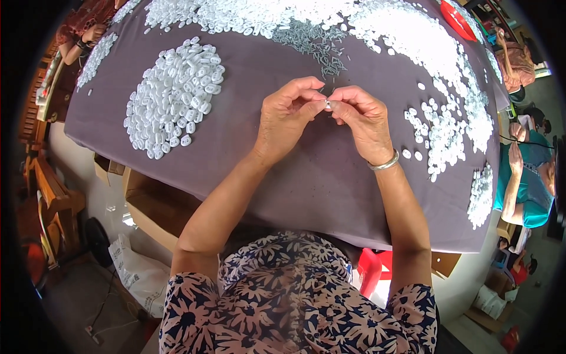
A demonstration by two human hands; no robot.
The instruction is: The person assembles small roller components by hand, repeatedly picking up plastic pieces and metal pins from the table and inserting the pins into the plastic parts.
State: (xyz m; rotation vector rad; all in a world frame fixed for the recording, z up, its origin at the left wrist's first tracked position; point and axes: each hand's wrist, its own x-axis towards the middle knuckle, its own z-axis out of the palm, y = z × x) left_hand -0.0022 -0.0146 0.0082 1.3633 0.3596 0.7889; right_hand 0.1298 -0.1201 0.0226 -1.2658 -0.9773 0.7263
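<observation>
My left hand (287, 118) and my right hand (367, 121) meet over the middle of the cloth, their thumbs and forefingers pinched together. Between the fingertips is a small white piece (328, 105), mostly covered by the fingers. A metal bangle circles my right wrist. Just beyond the hands lies a heap of small dark grey pins (315, 46). Off to the left of my left hand spreads a pile of white oval plastic pieces (174, 94) with dark marks. On the right, loose white pieces (445, 138) lie scattered.
A purple-grey cloth (236, 141) covers the table. Large white heaps (407, 35) line its far side, near a red basin (458, 20). Other people sit at the left and right edges. Below stand a cardboard box (156, 209), a white sack (138, 271) and a red chair (370, 271).
</observation>
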